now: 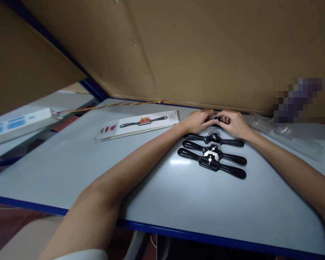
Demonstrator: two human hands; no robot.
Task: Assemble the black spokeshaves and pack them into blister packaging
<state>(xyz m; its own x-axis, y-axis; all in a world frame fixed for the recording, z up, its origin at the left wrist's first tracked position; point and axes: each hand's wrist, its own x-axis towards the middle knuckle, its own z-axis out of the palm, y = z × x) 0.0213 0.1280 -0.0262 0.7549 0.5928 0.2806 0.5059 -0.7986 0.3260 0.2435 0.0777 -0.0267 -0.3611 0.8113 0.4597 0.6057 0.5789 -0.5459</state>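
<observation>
Left hand and right hand together near the bench's back edge, fingers of both curled narrow on a dark tool, mostly hidden. Three black spokeshaves in a row, just on the front-edge side of the hands. Pack left, toward back-left corner. Clear plastic right. Cable along back edge.

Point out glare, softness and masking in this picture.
Head view: a bright glare streak on the tabletop, beside the nearest black tool; head view: clear plastic at right looks soft; head view: a pixelated patch above it hides what is there.
</observation>
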